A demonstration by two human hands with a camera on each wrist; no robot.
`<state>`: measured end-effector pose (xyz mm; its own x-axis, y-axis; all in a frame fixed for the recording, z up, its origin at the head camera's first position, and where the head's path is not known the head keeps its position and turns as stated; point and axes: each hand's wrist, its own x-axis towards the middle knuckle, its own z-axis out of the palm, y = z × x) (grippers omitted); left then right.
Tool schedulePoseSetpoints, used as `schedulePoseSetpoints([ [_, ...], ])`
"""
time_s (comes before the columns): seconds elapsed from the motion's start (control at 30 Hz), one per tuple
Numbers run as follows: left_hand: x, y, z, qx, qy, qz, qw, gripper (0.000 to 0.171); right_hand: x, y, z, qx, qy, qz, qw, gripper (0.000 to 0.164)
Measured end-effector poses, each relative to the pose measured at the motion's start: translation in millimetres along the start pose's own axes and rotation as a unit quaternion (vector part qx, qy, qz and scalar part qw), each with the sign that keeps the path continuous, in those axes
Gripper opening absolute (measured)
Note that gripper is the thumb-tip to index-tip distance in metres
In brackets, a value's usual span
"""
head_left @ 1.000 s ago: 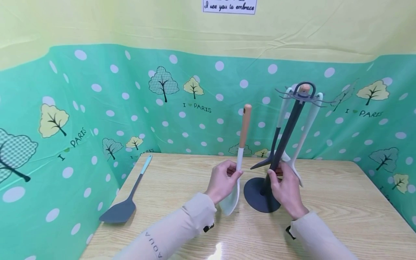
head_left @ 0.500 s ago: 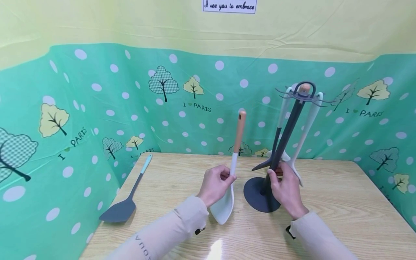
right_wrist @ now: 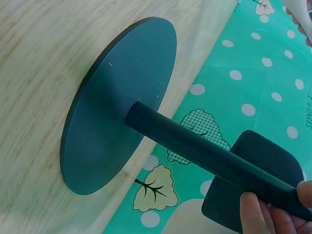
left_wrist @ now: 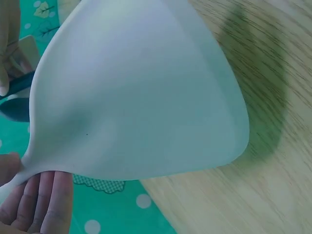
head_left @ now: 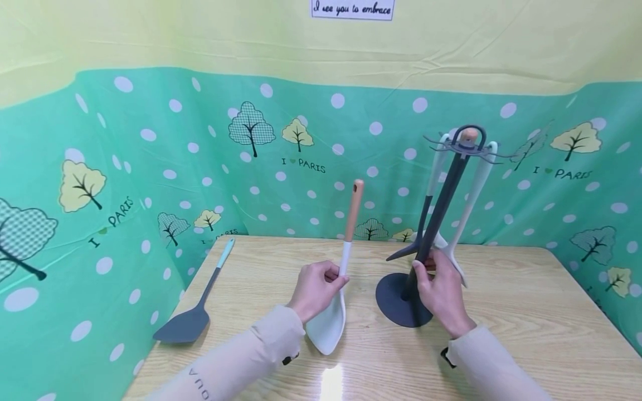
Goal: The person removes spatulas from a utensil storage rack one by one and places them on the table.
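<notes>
In the head view my left hand (head_left: 313, 291) pinches the neck of a white spatula (head_left: 328, 327). The spatula's wood-coloured handle points up and its wide blade points down. The left wrist view shows the blade (left_wrist: 146, 92) close up, with its shadow beside it on the wood. My right hand (head_left: 441, 289) grips the dark pole of a utensil stand (head_left: 445, 197), low on the pole. Seen from the right wrist, the stand's round base (right_wrist: 112, 117) rests on the table, and fingertips (right_wrist: 253, 214) wrap the pole.
Several utensils hang from the stand's hooks, among them a dark-headed one with a mint handle (head_left: 435, 175) and a pale one (head_left: 473, 192). A dark turner (head_left: 186, 326) lies at the left of the wooden table (head_left: 531, 323). Patterned cloth (head_left: 301, 211) borders the table's back and sides.
My left hand has carried the spatula left, away from the stand, and a little nearer to me. My right hand keeps its grip on the pole, and the stand has stayed put.
</notes>
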<state>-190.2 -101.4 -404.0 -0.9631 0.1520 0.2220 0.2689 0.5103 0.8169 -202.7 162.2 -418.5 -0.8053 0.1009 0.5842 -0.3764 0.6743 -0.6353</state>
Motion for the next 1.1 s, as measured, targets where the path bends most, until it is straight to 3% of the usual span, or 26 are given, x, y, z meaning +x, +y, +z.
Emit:
schedulePoseSetpoints([
  [0.53, -11.5, -16.8, -27.5, 0.044, -0.003, -0.041, 0.9982, 0.008, 0, 2, 0, 0.007, 0.0, 0.0, 1.0, 0.016],
  [0.87, -22.1, -28.2, -42.3, 0.073, -0.01, -0.055, 0.9957, 0.008, 0, 2, 0, 0.004, 0.001, -0.004, 1.0, 0.016],
  [1.1, -28.6, -33.1, -51.8, 0.094, 0.004, -0.054, 0.994, 0.009, 0, 3, 0, 0.005, 0.002, -0.006, 1.0, 0.016],
])
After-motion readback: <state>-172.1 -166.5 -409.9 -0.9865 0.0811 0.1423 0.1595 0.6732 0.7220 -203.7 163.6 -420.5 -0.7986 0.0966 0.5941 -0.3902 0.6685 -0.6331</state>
